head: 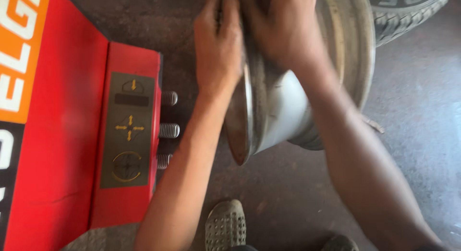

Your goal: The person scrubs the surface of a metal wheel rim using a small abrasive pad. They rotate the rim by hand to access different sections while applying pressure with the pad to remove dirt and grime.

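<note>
Fingers of left hand [218, 42] curl over the near edge of a bare steel wheel rim [283, 102], top centre of frame; right hand [283, 28] grips its barrel beside. Rim stands on edge. Red machine [62, 136] fills left; tyre [408, 11] upper right; shoe [224, 226] at bottom centre.

Daylight, soft and warm, even overall. Red machine housing [57, 136] is bright and saturated; concrete floor [422, 112] mid-grey with a faint pale sheen at far right. Metal wheel rim [273, 107] shows dull highlights, no hard glare. Motion blur on right hand [283, 30] and forearm; left hand [218, 44] slightly soft. Shadows weak, diffuse.
</note>
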